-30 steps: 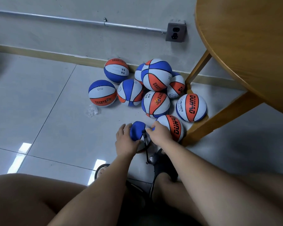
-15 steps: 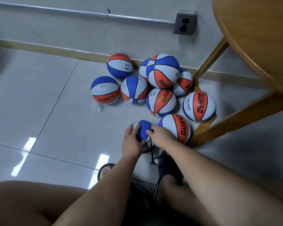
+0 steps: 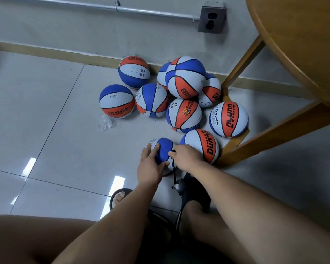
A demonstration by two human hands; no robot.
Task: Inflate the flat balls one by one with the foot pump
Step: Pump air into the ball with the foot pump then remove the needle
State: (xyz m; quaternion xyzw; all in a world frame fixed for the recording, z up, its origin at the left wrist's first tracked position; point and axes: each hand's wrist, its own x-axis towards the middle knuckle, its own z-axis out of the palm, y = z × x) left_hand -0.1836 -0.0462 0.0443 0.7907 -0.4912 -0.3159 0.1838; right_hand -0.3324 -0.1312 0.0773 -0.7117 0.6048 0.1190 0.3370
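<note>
Head view. Cupped the flat ball [image 3: 163, 149] on the tiled floor [image 3: 55, 130] with the left hand [image 3: 151, 168]: fingers spread and curved over the ball's nine o'clock side, thumb pressed against its six o'clock edge. Pinched the top end of the black hose [image 3: 173, 169] with the right hand [image 3: 188, 157], fingertips closed on it right where it met the ball at three o'clock. Could not make out the needle itself. Followed the hose straight down toward six o'clock to the foot pump [image 3: 180, 185], a dark shape mostly hidden under the right foot [image 3: 195, 208] in a black sandal. Saw the left foot [image 3: 120, 199], also in a sandal, at seven o'clock of the ball.

Found the flat ball looking smaller than its neighbours, just beside an orange-banded ball [image 3: 206, 145] at three o'clock, partly behind the right hand; could not tell whether the two touched. Saw the pile of round balls [image 3: 183, 115] at twelve o'clock, blue, white and orange, bunched near the wall, one perched on top of the others.

Noted a scrap of clear plastic [image 3: 105, 123] at ten o'clock of the flat ball. Noted a wooden table [image 3: 303, 54] at two o'clock, one leg [image 3: 274, 138] just beside the nearest balls. Noted a grey socket [image 3: 211, 20] and a metal pipe [image 3: 103, 7] on the wall above.
</note>
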